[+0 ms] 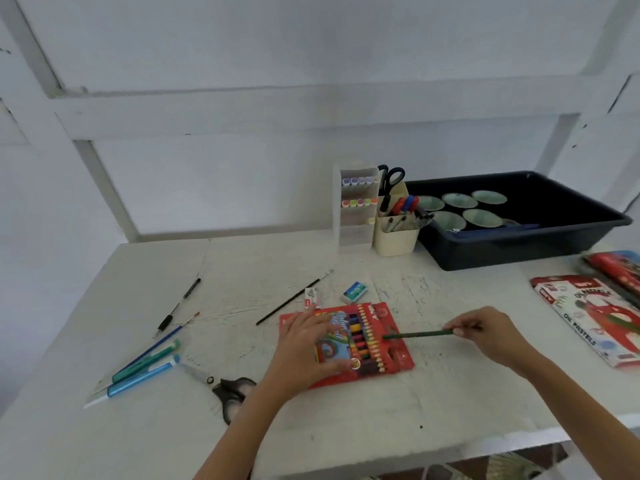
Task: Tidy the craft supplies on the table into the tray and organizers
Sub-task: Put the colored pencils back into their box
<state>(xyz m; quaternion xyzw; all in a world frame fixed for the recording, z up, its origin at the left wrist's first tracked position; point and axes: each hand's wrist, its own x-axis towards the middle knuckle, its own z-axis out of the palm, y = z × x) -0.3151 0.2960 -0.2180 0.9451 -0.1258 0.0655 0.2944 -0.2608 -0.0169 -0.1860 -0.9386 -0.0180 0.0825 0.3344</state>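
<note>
A red box of coloured pencils (377, 341) lies flat near the table's front. My left hand (304, 348) rests on its left half with fingers spread. My right hand (491, 334) pinches a green pencil (419, 335) whose tip points left at the box's right side. Loose on the table are black scissors (232, 393), teal and blue markers (142, 370), a black pen (178, 306), a thin brush (294, 296) and two erasers (354, 292). At the back stand a dark tray (519, 251), a cream pen cup (394, 240) and a clear marker organizer (356, 209).
Several pale green round cups (481, 218) sit inside the tray. An oil pastels box (595, 320) and another red pack (616, 268) lie at the right edge. A white frame and wall rise behind the table (104, 445).
</note>
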